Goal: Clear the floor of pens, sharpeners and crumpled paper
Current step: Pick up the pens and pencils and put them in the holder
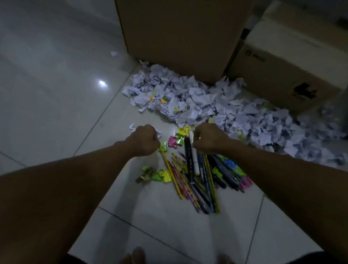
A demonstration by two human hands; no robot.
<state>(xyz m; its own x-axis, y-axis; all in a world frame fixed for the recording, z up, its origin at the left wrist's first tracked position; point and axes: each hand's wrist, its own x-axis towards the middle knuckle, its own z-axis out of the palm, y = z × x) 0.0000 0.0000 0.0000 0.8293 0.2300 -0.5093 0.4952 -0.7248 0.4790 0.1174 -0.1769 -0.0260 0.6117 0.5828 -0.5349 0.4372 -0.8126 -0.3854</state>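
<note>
Both arms are reaching down, fists curled. Left hand [146, 139] is gripping a green sharpener [164, 145] just left of the pens [199, 173]; right hand [209, 137] is clutching the pens' far ends. Crumpled paper [211, 101] is lying on the floor [50, 85] beyond the pens.

Both bare arms reach forward and down. The left hand [146, 139] is curled into a fist. The right hand [210, 138] is curled too, knuckles up.
</note>
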